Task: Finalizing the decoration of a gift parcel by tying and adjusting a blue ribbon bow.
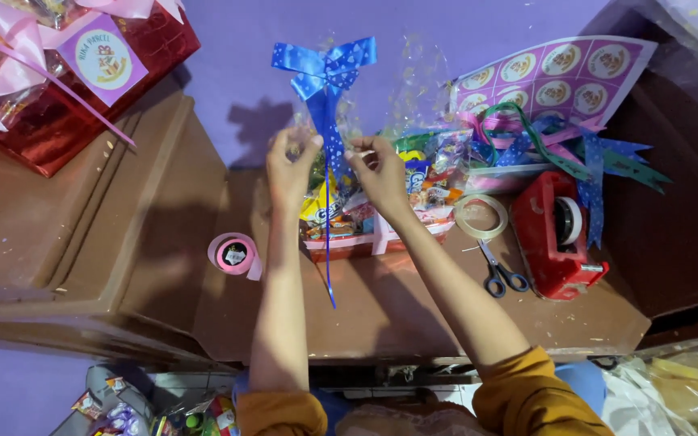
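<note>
A blue ribbon bow [325, 66] with small white dots sits at the gathered top of a clear cellophane wrap around a basket of snack packets [365, 216]. Its long blue tail [329, 242] hangs down over the basket's front. My left hand [288, 165] and my right hand [381, 169] pinch the cellophane neck just below the bow, one on each side of the tail. The basket stands on a brown wooden surface [381, 311].
A pink ribbon roll [234, 254] lies left of the basket. To its right are a clear tape roll [481, 216], scissors [498, 273], a red tape dispenser [557, 234], loose blue and green ribbons [599, 161] and a sticker sheet [559, 73]. A red wrapped parcel [58, 73] stands far left.
</note>
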